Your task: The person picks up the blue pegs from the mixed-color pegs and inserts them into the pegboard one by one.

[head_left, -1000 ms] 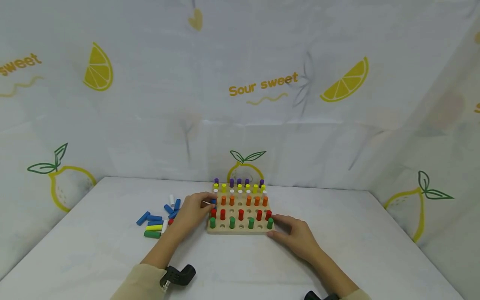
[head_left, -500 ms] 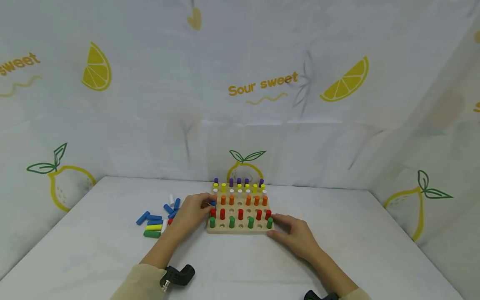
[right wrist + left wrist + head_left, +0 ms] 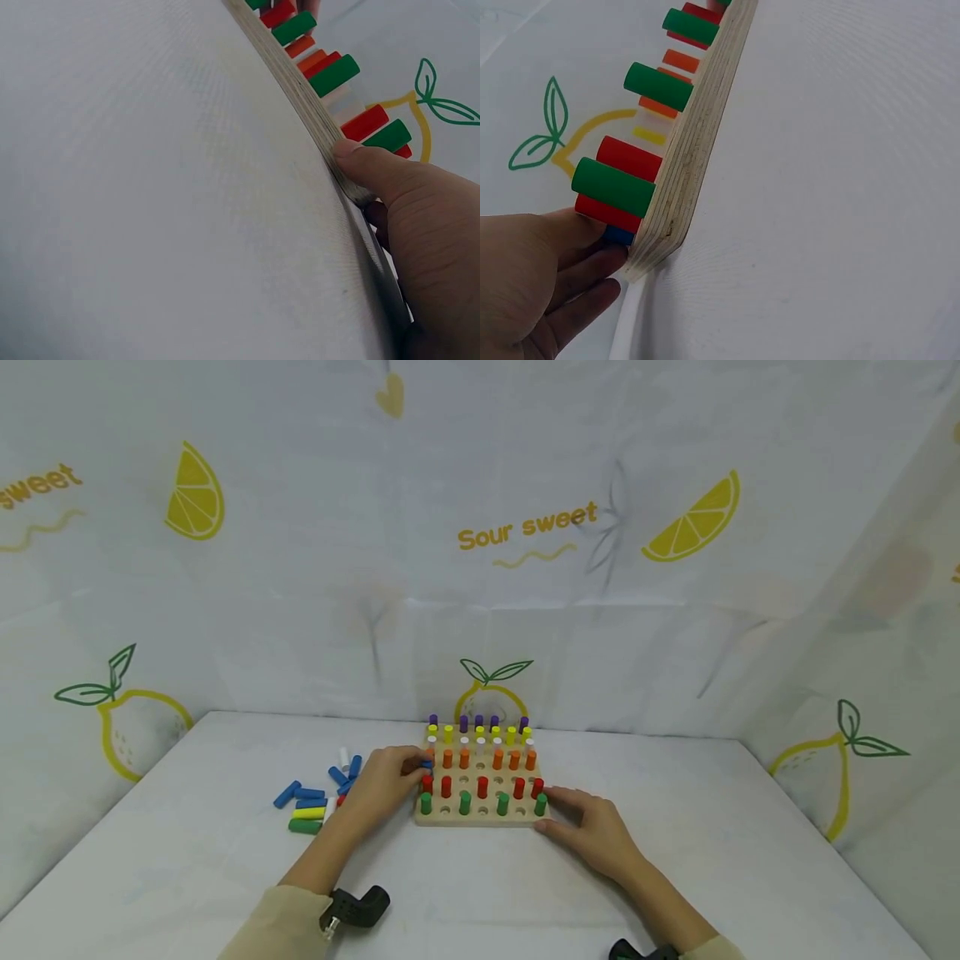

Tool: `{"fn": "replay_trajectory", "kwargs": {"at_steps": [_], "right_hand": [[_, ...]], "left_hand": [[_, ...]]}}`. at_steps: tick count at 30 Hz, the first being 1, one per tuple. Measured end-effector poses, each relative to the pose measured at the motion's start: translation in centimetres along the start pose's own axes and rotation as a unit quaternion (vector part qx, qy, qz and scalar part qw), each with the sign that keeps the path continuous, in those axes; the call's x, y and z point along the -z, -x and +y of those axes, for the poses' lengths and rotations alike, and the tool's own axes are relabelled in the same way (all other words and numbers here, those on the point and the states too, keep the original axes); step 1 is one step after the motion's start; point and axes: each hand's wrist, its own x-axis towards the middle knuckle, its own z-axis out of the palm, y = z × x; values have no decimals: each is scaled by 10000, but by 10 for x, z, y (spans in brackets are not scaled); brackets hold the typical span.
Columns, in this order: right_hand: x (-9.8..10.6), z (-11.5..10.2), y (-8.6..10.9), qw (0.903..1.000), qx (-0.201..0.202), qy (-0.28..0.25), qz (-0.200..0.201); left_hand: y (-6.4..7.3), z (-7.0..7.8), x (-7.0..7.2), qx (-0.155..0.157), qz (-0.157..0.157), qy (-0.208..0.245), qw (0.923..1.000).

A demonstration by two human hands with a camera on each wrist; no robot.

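Observation:
A wooden pegboard (image 3: 467, 822) lies in the middle of the table, with rows of green, red, orange, white, yellow and purple pegs standing in it. At its left side my left hand (image 3: 384, 783) pinches a blue peg (image 3: 427, 764) between thumb and fingers, behind the leftmost red peg (image 3: 427, 786). In the left wrist view the blue peg (image 3: 618, 235) is mostly hidden by fingers and the red and green pegs. My right hand (image 3: 592, 835) holds the board's near right corner, thumb (image 3: 360, 159) on the front edge and fingers along the side.
Left of the board, partly behind my left forearm, lies a loose pile of pegs: several blue pegs (image 3: 287, 794), a yellow peg (image 3: 308, 813), a green peg (image 3: 304, 827), a white peg (image 3: 344, 758) and others. A lemon-printed cloth (image 3: 322, 635) hangs behind the table.
The blue peg in my left fingers leaned over from a more upright stance and has shifted slightly. Both hands stay almost in place, the right still on the board's corner.

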Motion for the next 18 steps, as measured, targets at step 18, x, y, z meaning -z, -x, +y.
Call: {"fn": "replay_trajectory", "kwargs": {"at_steps": [18], "right_hand": [[0, 2, -1, 9999, 40, 95, -17]], "left_hand": [[4, 1, 3, 17, -6, -1, 10000]]}}
